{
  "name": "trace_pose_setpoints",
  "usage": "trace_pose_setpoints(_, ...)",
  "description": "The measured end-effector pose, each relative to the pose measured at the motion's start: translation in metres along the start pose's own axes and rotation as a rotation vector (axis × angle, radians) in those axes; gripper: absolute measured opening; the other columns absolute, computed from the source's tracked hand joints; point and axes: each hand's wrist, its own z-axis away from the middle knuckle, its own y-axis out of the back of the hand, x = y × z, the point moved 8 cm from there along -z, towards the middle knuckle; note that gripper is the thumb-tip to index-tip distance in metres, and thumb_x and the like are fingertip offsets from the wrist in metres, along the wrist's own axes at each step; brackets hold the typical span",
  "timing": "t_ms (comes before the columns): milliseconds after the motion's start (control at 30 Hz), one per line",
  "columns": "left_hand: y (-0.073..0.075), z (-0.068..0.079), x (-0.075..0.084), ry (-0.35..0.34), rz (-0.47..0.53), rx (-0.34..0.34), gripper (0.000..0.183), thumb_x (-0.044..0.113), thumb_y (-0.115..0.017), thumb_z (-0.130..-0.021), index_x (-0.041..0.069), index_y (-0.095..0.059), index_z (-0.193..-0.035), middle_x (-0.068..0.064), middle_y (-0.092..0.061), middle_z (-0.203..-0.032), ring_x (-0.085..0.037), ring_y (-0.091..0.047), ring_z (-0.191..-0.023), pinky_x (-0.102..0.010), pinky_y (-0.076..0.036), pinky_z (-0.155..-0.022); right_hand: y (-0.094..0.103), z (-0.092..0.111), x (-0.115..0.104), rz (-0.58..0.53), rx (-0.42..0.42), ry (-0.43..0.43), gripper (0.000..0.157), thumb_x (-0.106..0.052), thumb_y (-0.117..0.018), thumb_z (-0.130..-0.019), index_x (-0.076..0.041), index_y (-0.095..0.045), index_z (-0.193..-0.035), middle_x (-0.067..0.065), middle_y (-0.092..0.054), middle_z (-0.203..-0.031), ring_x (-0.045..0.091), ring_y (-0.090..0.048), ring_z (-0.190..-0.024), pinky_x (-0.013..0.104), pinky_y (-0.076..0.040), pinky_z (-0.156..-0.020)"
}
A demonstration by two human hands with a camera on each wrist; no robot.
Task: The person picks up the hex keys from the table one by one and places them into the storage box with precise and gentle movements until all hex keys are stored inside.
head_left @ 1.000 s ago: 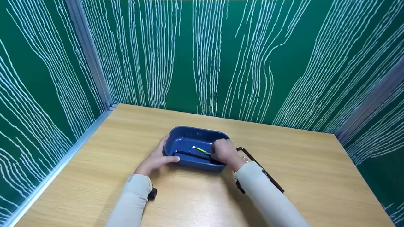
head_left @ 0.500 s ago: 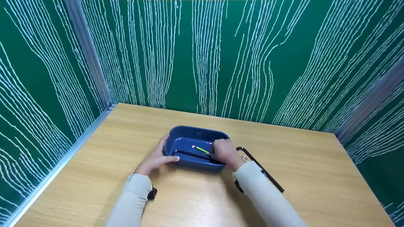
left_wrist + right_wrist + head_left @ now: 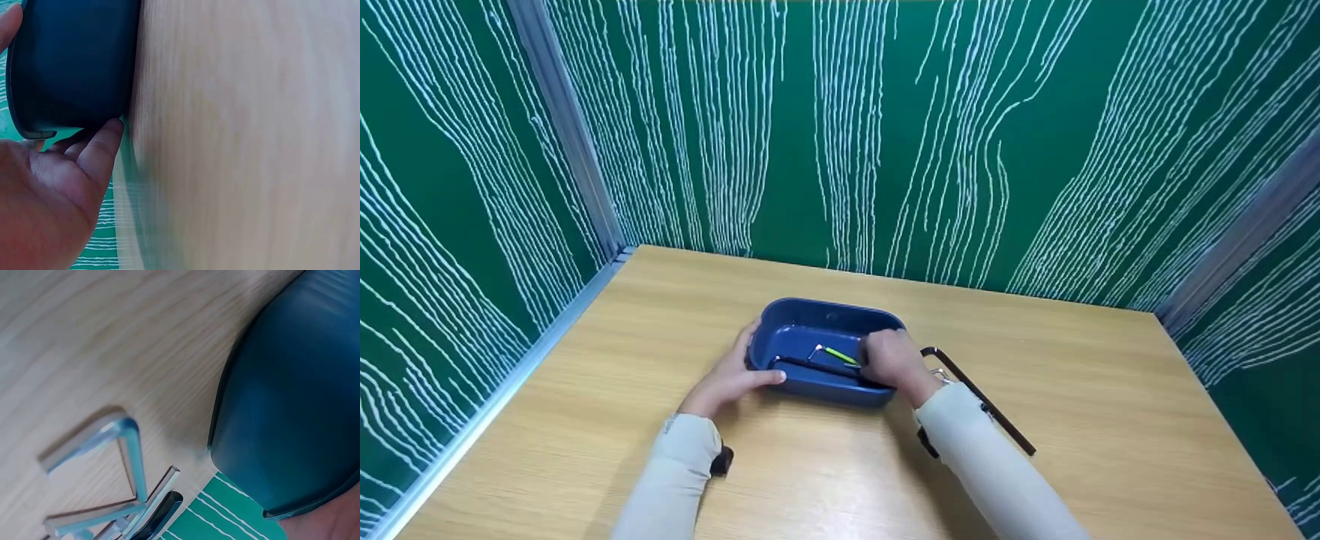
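A dark blue plastic tub stands on the table. My left hand holds its left end, thumb over the front rim and fingers against the outer wall, as the left wrist view also shows. My right hand reaches down inside the right end with bent fingers. Its fingertips are hidden, so what it holds cannot be seen. In the tub lie a long black L-shaped hex key and a smaller one with a yellow-green sleeve. Both run toward my right hand. A short silver piece shows beside it.
Right of the tub, partly under my right forearm, lie a long black hex key and silver hex keys. The wooden table meets green walls with white wavy lines at the back and sides.
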Motion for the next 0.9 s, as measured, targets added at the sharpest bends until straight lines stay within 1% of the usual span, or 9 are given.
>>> trace_pose_setpoints(67, 0.0, 0.0, 0.0, -0.008, 0.009, -0.001, 0.097, 0.041, -0.075, -0.062, 0.042, -0.012, -0.136, 0.004, -0.018, -0.145, -0.027, -0.02, -0.131, -0.058, -0.018, -0.101, 0.001, 0.0, -0.001, 0.024, 0.022, 0.022, 0.018, -0.027, -0.063, -0.069, -0.021, -0.053, -0.056, -0.007, -0.05, -0.054, 0.014, -0.046, -0.052, 0.028, -0.036, -0.05)
trace_pose_setpoints(167, 0.0, 0.0, 0.0, -0.009, 0.009, 0.0, 0.097, 0.04, -0.075, -0.063, 0.041, -0.011, -0.136, 0.003, -0.018, -0.145, -0.027, -0.02, -0.131, -0.058, -0.018, -0.101, 0.002, 0.001, -0.002, 0.029, 0.031, 0.036, 0.018, -0.027, -0.063, -0.069, -0.02, -0.052, -0.056, -0.007, -0.05, -0.054, 0.014, -0.046, -0.052, 0.029, -0.036, -0.05)
trace_pose_setpoints(333, 0.0, 0.0, 0.0, -0.005, -0.002, 0.003, 0.099, 0.044, -0.075, -0.061, 0.041, -0.011, -0.136, 0.003, -0.018, -0.145, -0.027, -0.021, -0.13, -0.058, -0.019, -0.1, 0.002, 0.001, -0.002, 0.028, 0.017, 0.034, 0.017, -0.028, -0.064, -0.07, -0.02, -0.054, -0.059, -0.007, -0.051, -0.056, 0.014, -0.048, -0.054, 0.029, -0.04, -0.054)
trace_pose_setpoints(500, -0.001, 0.0, -0.003, 0.018, -0.009, 0.004, 0.097, 0.044, -0.074, -0.062, 0.044, -0.011, -0.135, 0.006, -0.018, -0.144, -0.026, -0.021, -0.13, -0.058, -0.019, -0.1, 0.001, 0.001, -0.003, 0.026, 0.006, 0.036, 0.015, -0.028, -0.063, -0.071, -0.02, -0.055, -0.062, -0.007, -0.051, -0.057, 0.014, -0.048, -0.055, 0.029, -0.04, -0.055)
trace_pose_setpoints(667, -0.001, 0.0, -0.002, 0.006, -0.008, 0.007, 0.097, 0.044, -0.074, -0.062, 0.044, -0.011, -0.135, 0.005, -0.019, -0.144, -0.026, -0.022, -0.13, -0.058, -0.02, -0.1, 0.001, 0.001, -0.003, 0.036, -0.002, 0.038, 0.014, -0.028, -0.063, -0.071, -0.02, -0.055, -0.062, -0.007, -0.052, -0.057, 0.014, -0.048, -0.055, 0.029, -0.039, -0.055)
trace_pose_setpoints(800, -0.001, 0.001, 0.001, 0.0, -0.003, 0.001, 0.098, 0.044, -0.075, -0.061, 0.041, -0.011, -0.136, 0.003, -0.019, -0.144, -0.028, -0.022, -0.13, -0.058, -0.019, -0.1, 0.001, 0.001, -0.002, 0.025, -0.008, 0.035, 0.012, -0.027, -0.063, -0.071, -0.02, -0.057, -0.064, -0.007, -0.052, -0.058, 0.013, -0.048, -0.056, 0.029, -0.04, -0.056)
trace_pose_setpoints(900, 0.001, 0.006, 0.011, 0.003, 0.007, -0.012, 0.099, 0.041, -0.075, -0.062, 0.037, -0.011, -0.138, -0.001, -0.018, -0.145, -0.03, -0.021, -0.13, -0.058, -0.019, -0.1, 0.005, 0.002, -0.003, 0.018, 0.018, 0.05, 0.012, -0.026, -0.063, -0.07, -0.02, -0.057, -0.062, -0.007, -0.052, -0.057, 0.013, -0.047, -0.055, 0.029, -0.039, -0.054)
